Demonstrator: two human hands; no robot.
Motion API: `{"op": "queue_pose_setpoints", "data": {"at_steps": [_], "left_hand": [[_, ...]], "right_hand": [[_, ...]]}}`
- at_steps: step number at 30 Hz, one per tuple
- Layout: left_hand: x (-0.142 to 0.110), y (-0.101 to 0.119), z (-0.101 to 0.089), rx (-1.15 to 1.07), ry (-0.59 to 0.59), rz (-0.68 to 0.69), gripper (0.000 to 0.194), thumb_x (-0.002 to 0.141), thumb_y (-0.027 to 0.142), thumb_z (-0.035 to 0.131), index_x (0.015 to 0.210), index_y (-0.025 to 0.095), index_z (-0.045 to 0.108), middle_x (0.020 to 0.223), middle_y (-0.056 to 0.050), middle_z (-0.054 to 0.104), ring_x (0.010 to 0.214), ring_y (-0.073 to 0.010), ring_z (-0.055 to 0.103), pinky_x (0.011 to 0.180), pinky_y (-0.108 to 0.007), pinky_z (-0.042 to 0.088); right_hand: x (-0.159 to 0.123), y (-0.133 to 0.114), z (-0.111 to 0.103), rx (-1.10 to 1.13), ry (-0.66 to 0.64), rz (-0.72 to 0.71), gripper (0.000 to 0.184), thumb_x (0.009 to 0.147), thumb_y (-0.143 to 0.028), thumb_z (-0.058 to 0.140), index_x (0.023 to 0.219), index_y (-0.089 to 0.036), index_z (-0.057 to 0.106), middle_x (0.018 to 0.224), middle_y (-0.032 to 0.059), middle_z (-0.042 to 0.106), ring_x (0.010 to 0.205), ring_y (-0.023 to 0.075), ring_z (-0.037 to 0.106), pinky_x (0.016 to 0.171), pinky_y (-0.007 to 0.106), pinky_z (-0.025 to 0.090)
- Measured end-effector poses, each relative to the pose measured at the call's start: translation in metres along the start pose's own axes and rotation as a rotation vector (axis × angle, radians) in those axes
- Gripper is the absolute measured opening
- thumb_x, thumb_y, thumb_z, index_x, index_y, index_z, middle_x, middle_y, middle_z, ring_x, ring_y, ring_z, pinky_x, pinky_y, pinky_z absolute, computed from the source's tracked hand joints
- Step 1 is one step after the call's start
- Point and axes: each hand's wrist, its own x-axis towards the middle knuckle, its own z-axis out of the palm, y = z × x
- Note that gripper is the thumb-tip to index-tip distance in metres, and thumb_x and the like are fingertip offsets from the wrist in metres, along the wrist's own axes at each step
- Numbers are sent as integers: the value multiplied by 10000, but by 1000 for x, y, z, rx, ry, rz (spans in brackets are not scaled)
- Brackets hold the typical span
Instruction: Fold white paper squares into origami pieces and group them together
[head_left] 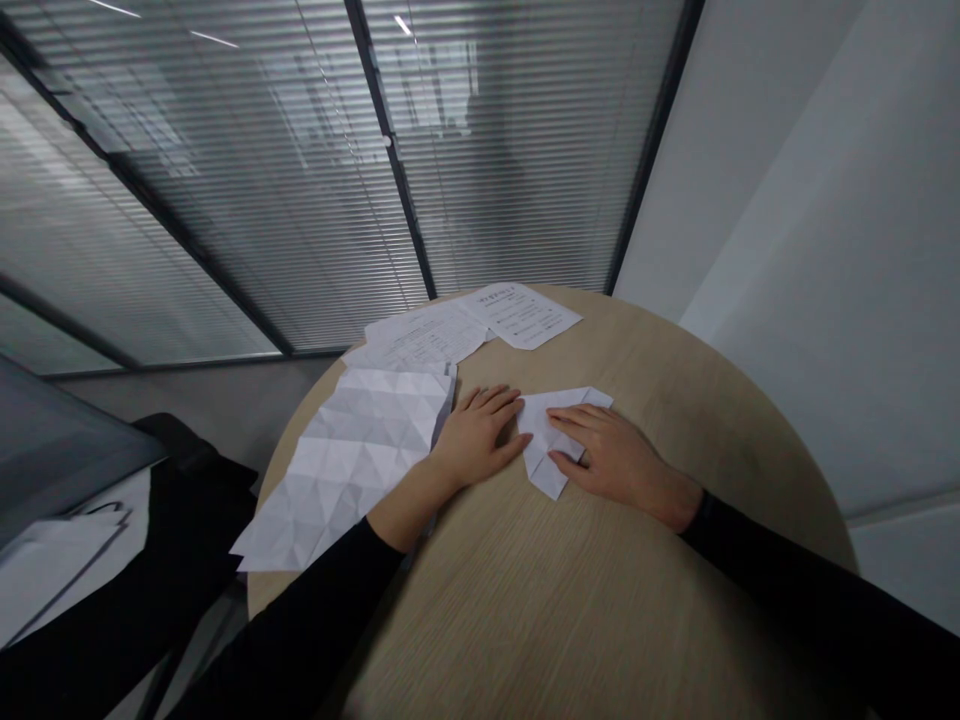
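the folded paper (541,442) looks light, easily creased, best taken by its edges; left hand (474,436) touches its side, right hand (611,452) lies atop, fingers loosely extended, gripping nothing.

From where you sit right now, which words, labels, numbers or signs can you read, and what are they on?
No text is readable.
Right printed sheet: heading and lines, too small and blurred.
Left printed sheet: faint lines, also too blurred.
Folded paper and creased paper: no print visible.

From the wearer's head, the view looks steeply down, facing twelve o'clock across the round, pale wooden counter (570,600).
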Motion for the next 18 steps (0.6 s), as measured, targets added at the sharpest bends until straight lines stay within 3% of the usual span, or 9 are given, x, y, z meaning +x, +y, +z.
{"op": "queue_pose_setpoints", "data": {"at_steps": [7,13,18], "left_hand": [[2,-3,-2,62,34,19,440,1188,425,554,1553,239,714,1697,-108,658,1624,-361,559,1391,-695,375],[5,-5,-3,-20,26,156,326,1164,251,552,1371,266,804,1535,-54,777,1401,-301,726,1212,-552,583],[4,-2,-6,-103,36,155,302,1168,302,547,1314,235,803,1448,-78,822,1333,-279,779,1184,-525,597]], "right_hand": [[-1,-1,-3,69,-16,-43,450,1072,-382,752,1493,-226,763,1479,145,797,1352,364,739,1191,580,599],[-1,14,-15,135,-123,-128,599,1008,-507,860,1562,-322,732,1558,105,765,1409,363,718,1219,596,577],[-4,37,-23,147,-111,-169,511,1045,-439,827,1543,-348,757,1572,68,772,1414,343,738,1249,594,566]]}}
